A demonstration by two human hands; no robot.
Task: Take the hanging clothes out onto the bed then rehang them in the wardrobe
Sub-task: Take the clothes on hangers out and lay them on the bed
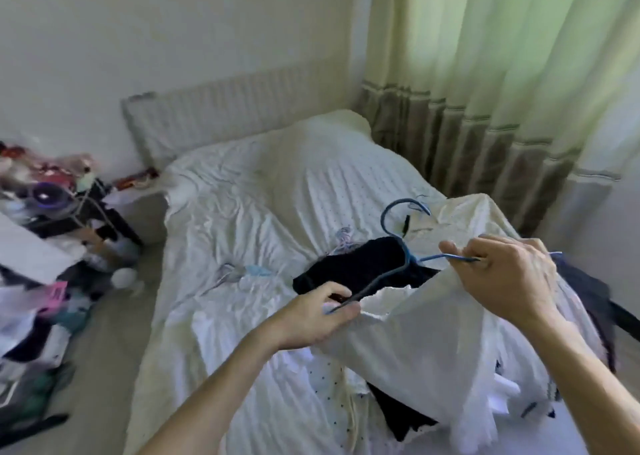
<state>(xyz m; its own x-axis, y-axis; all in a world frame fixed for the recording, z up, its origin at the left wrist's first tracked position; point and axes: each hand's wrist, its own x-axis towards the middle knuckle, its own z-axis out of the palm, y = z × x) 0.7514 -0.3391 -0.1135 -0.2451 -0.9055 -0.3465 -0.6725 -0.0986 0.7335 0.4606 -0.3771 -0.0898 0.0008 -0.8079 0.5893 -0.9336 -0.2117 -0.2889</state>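
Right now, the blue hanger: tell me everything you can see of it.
The blue hanger is thin and looks like coated wire, with an open hook pointing up and away. It is held tilted above the bed. The left hand pinches its lower arm end and the right hand grips the other. A white garment hangs beneath.

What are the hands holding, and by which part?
A blue hanger with a white garment: left hand pinches one arm's end, right hand grips the other arm.

No text, label, brand or number legible anywhere in view. Pink tag (57,293) among floor clutter (31,319) at left possibly bears print, but too small and blurred to read.
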